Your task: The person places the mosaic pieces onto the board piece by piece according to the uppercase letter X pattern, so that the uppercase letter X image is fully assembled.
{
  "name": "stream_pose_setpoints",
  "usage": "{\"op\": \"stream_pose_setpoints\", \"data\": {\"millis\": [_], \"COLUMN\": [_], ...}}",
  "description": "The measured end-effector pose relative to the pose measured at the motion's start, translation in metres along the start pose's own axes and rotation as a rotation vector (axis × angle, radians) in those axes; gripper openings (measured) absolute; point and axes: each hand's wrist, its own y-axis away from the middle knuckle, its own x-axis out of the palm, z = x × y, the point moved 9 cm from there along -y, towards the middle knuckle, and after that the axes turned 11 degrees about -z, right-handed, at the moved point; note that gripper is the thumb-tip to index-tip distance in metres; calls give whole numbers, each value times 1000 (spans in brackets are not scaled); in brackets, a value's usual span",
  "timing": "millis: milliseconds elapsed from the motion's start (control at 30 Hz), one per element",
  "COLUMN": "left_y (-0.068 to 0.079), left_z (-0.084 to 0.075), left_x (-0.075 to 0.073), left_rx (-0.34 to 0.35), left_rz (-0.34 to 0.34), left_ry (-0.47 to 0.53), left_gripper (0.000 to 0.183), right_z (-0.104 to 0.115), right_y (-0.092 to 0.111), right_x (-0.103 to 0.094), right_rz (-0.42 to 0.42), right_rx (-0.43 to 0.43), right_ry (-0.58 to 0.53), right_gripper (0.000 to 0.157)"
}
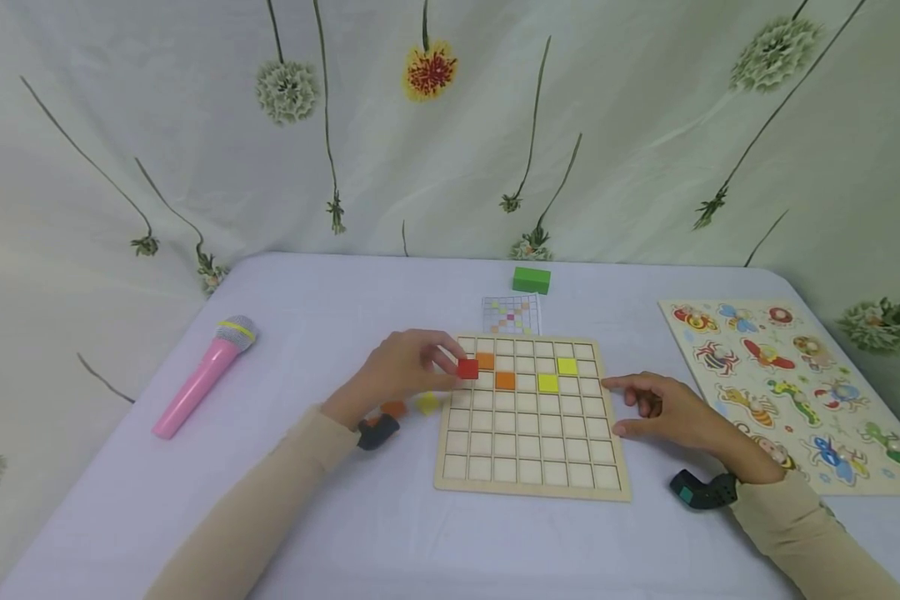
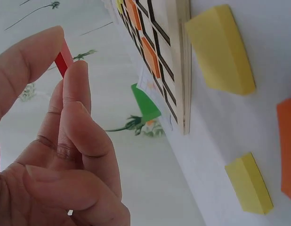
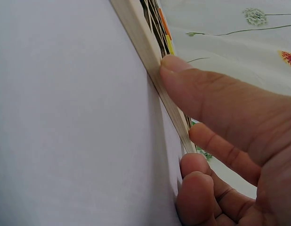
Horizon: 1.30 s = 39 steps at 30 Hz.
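Note:
My left hand (image 1: 401, 367) pinches a red square tile (image 1: 468, 369) between thumb and fingertips, over the upper left of a wooden grid board (image 1: 530, 493). In the left wrist view, the red tile (image 2: 64, 59) appears edge-on. Two orange tiles (image 1: 506, 381) and two yellow tiles (image 1: 548, 383) lie in the board's upper cells, in slanting pairs. The thumb and index finger of my right hand (image 1: 663, 408) touch the board's right edge. Its other fingers are bent and hold nothing. Loose yellow tiles (image 2: 221, 49) and an orange tile (image 2: 287, 148) lie left of the board.
Behind the board lies a printed pattern card (image 1: 495, 317), with a green block (image 1: 532, 281) just beyond it. A pink toy microphone (image 1: 204, 383) is at the left. On the right lies an insect puzzle board (image 1: 750, 329). A flowered cloth (image 1: 630, 167) hangs behind the table.

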Motion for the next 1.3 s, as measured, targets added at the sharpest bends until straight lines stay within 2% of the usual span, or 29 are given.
{"op": "stream_pose_setpoints", "data": {"millis": [167, 533, 800, 1133, 1300], "left_y": [-2, -7, -9, -13, -15], "left_z": [-10, -28, -44, -54, -57], "left_x": [7, 24, 32, 46, 55], "left_rx": [27, 32, 81, 59, 65], "left_rz": [16, 47, 45, 78, 108], "left_ry": [6, -19, -58, -76, -128], "left_gripper": [34, 31, 30, 25, 24], "right_z": [2, 2, 3, 3, 1], "right_y": [0, 0, 0, 0, 0], "right_x": [0, 1, 0, -1, 1], "right_rz": [16, 22, 15, 13, 16], "right_rx": [13, 14, -2, -12, 1], "right_ry": [-5, -14, -5, -7, -6], "right_gripper": [58, 58, 58, 57, 58]}}
